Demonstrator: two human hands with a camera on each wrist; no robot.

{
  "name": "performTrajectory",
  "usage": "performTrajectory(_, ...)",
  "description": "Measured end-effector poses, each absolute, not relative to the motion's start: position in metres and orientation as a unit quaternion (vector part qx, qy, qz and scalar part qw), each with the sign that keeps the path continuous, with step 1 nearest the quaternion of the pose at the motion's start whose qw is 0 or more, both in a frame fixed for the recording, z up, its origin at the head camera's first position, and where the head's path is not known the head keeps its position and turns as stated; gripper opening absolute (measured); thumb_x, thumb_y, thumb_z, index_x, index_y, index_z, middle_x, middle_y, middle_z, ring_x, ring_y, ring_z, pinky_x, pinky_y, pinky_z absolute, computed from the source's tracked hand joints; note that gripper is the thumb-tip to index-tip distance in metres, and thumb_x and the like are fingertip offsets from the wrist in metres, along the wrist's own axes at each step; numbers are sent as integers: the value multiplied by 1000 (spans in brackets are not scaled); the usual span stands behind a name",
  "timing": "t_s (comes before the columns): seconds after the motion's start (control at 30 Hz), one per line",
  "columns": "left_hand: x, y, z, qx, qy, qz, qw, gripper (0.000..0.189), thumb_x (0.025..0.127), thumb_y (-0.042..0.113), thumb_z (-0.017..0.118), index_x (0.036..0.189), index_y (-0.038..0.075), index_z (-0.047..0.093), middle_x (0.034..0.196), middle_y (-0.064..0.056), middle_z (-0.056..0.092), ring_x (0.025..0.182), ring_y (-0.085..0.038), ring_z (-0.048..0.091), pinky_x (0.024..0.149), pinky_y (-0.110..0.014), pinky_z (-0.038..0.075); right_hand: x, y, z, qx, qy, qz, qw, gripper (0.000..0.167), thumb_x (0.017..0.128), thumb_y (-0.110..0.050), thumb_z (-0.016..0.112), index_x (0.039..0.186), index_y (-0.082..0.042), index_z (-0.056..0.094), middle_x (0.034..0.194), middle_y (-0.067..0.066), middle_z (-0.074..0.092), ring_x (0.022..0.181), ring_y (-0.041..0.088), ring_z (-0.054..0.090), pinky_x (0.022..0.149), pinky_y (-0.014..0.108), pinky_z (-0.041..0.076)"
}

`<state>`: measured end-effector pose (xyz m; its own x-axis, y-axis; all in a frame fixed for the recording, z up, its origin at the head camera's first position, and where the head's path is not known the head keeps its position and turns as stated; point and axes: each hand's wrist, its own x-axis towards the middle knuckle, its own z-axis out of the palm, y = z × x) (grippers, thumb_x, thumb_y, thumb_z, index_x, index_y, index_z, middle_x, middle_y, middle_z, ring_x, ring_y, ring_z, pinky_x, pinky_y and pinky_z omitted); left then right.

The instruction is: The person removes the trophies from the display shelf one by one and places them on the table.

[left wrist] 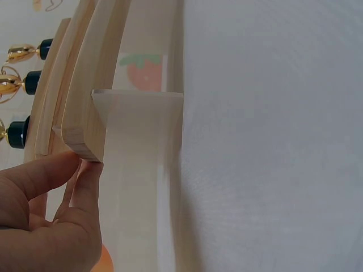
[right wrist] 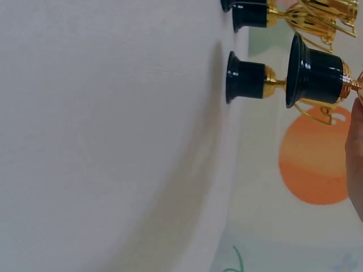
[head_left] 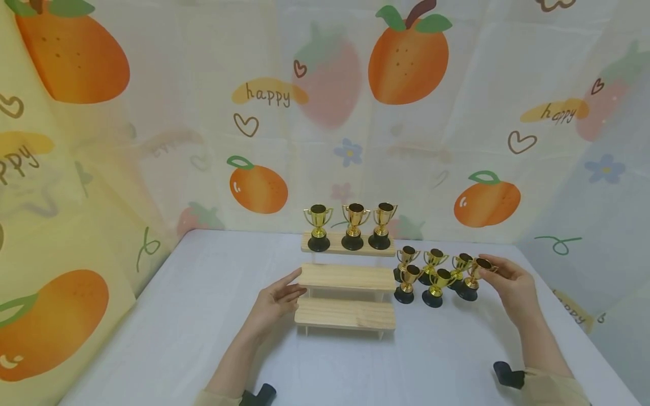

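A three-tier wooden display stand (head_left: 345, 314) stands mid-table, with three gold trophies (head_left: 352, 241) on black bases along its top tier. My left hand (head_left: 276, 299) is at the stand's left end; in the left wrist view its thumb and fingers (left wrist: 88, 184) pinch the end of a plank (left wrist: 93, 73). With my right hand (head_left: 510, 282) I hold a gold trophy (head_left: 468, 291) upright by its cup, thumb and fingers near the rim. The right wrist view shows its black base (right wrist: 315, 73) raised above the tabletop. The two lower tiers are bare.
Several more gold trophies (head_left: 435, 299) stand in two rows on the white-covered table (head_left: 203, 293), just right of the stand. A fruit-print cloth (head_left: 315, 163) hangs behind the table and along both sides.
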<state>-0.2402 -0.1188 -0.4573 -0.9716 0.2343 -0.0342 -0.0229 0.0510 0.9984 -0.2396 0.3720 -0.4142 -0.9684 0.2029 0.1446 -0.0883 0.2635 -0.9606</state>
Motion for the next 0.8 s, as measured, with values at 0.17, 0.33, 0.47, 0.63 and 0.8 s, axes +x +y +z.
performTrajectory(0.17,-241,-120,-458,81,720,683,95,69,90,-7,56,151,21,42,141,-27,53,136,-38,52,96,-19,55,-242,374,-421,-19,-797,594,102,36,93,-19,68,129,-13,64,95,-27,64,86,-7,60,78,2,47)
performTrajectory(0.33,-240,-120,-459,80,721,681,97,69,90,-7,56,151,22,42,141,-26,53,136,-38,52,96,-18,55,-244,376,-426,-26,-812,576,87,39,94,-22,67,132,-11,61,95,-29,62,88,-8,59,79,3,47)
performTrajectory(0.47,-240,-120,-459,79,722,681,98,69,90,-8,56,151,22,42,141,-26,52,136,-38,52,96,-18,55,-245,378,-431,-21,-817,571,77,42,94,-23,66,134,-10,59,101,-31,60,92,-10,58,80,3,47)
performTrajectory(0.63,-241,-119,-459,74,720,683,96,69,90,-8,56,150,22,43,140,-25,53,135,-37,53,96,-18,55,-245,379,-434,-1,-809,584,62,45,94,-21,66,136,-6,57,114,-31,55,97,-12,57,82,3,47)
performTrajectory(0.8,-240,-118,-458,68,716,688,91,69,90,-9,56,150,22,44,139,-25,54,134,-37,53,96,-19,55,-245,378,-435,1,-814,577,60,45,94,-22,66,136,-7,58,117,-32,51,96,-12,57,82,4,48)
